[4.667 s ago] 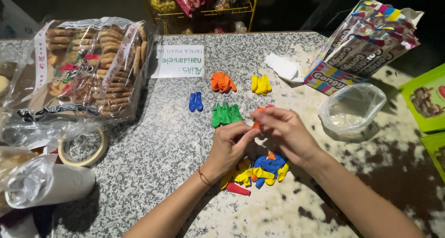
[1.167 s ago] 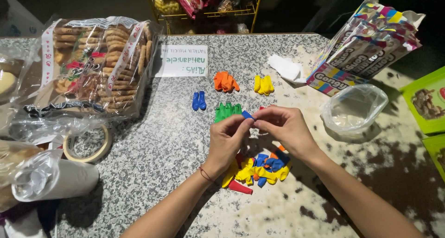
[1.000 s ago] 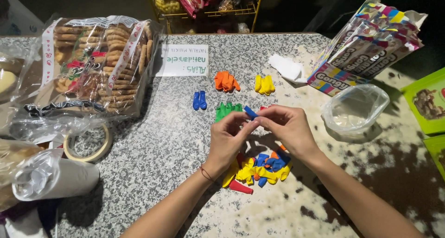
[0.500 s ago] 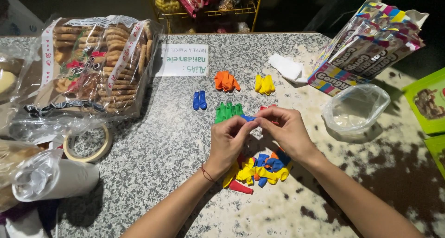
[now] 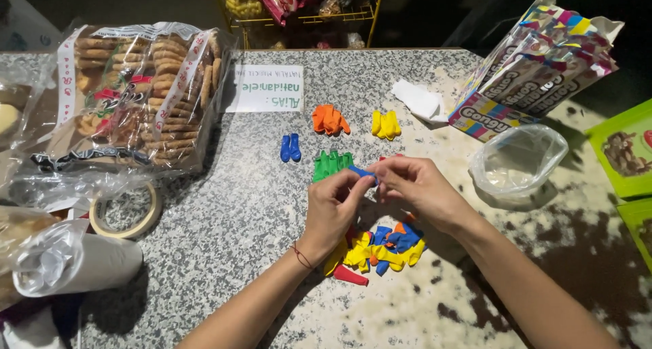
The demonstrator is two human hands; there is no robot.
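My hands have drifted slightly left since a moment ago, and my left hand (image 5: 331,206) and right hand (image 5: 415,186) pinch one blue balloon (image 5: 363,173) between fingertips, above the mixed balloon pile (image 5: 378,248), beside the sorted green balloons (image 5: 331,164).

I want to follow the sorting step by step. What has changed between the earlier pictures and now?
Earlier the hands held an orange balloon; now the left hand and right hand pinch a blue balloon between them, above the mixed pile. The hands stayed in nearly the same place. The blue pair, the orange, yellow and green groups, the tape roll and the cookie bag did not move.
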